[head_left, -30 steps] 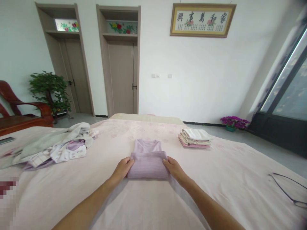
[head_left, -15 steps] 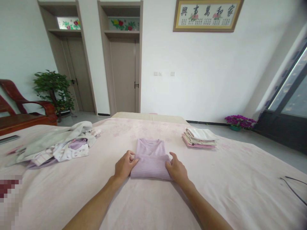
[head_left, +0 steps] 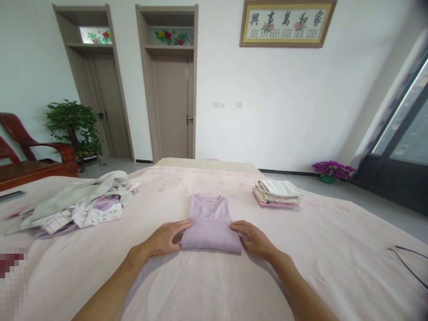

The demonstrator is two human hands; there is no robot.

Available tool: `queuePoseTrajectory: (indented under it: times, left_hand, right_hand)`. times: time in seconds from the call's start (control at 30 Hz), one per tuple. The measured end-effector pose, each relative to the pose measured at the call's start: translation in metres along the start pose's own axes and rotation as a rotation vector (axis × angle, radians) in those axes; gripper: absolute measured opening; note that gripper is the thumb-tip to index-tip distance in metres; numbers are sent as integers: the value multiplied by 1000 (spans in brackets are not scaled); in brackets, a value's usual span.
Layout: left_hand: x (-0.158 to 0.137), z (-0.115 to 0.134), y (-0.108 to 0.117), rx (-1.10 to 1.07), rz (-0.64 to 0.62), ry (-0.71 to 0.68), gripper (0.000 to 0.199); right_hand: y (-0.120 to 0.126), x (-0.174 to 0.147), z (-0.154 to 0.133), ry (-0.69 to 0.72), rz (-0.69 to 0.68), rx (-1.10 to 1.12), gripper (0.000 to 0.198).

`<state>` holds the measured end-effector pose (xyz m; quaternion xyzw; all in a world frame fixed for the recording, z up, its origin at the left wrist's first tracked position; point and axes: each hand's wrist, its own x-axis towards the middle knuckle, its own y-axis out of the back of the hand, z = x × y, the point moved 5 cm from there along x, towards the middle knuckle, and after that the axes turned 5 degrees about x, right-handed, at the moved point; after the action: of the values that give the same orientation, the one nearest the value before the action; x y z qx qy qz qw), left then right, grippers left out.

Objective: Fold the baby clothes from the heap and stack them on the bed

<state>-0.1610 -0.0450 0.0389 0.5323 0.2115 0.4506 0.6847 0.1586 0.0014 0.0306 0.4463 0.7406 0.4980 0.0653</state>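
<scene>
A lilac ribbed top (head_left: 210,229) lies in front of me, its lower part folded up over the body and its V-neck at the far end. My left hand (head_left: 167,237) grips its left side, fingertips on the folded edge and thumb by the near left corner. On the opposite side my right hand (head_left: 254,238) has its fingers on the right end of the fold; its thumb is partly hidden below them. Both hands rest low, close to the bed cover.
The pink floral cover (head_left: 200,285) spreads under everything. To the left lies a loose heap of clothes (head_left: 83,205) with a phone (head_left: 12,196) beyond it. A stack of folded clothes (head_left: 277,194) sits at the right, and a black cable (head_left: 409,263) lies at the far right.
Both hands have shifted their hold on the top's sides. My left fingers have straightened, with the thumb lower at the corner; my right fingers now lie over the fold's edge.
</scene>
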Motion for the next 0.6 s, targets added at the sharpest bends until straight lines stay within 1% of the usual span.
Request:
queuePoseTrajectory:
  times: [0.07,0.13,0.3,0.43,0.5,0.6]
  left_hand:
    - [-3,2,-1,11,-16,-17,81]
    - [-4,2,-4,43,23,-9,79]
    - [3,2,-14,139,193,2,59]
    - [12,1,-14,123,308,27,37]
    - [14,1,-11,79,365,46,33]
    - [14,4,-9,-7,408,101,34]
  right_hand:
    - [1,-3,4,15,-10,6,57]
    - [1,-5,5,24,-9,6,57]
    - [3,-5,-2,-11,26,12,51]
    - [2,-3,-10,-76,11,4,53]
    - [0,-2,-13,-84,7,-10,57]
    - [-3,-2,-16,-43,20,-15,67]
